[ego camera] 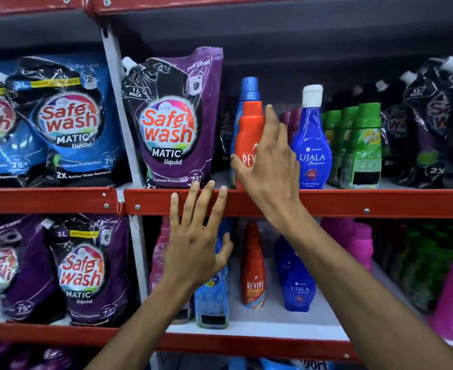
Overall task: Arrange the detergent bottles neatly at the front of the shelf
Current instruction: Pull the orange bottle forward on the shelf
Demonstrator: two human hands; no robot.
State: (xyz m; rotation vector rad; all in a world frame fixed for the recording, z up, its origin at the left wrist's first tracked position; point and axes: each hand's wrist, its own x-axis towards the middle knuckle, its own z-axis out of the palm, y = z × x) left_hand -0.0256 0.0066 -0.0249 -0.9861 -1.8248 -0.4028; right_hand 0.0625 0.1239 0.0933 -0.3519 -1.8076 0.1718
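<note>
Head view shows the right hand [269, 158] wrapped partway around the orange bottle [248, 137], thumb on its front and fingers along its right side, so it looks gripped, though how firmly I cannot tell. That bottle stands at the front edge of the red shelf rail [326, 202], touching a taller blue-capped bottle [250, 88] just behind it.

The risk, as I judge it: sliding the orange bottle sideways could knock the bottle behind it, or tip the blue bottle with the white cap [312, 145] just to its right. The purple pouch [170, 121] to its left leans and may slump if bumped.

The left hand [196, 247] is spread wide and holds nothing, its fingertips resting on the shelf rail, below and left of the orange bottle.
</note>
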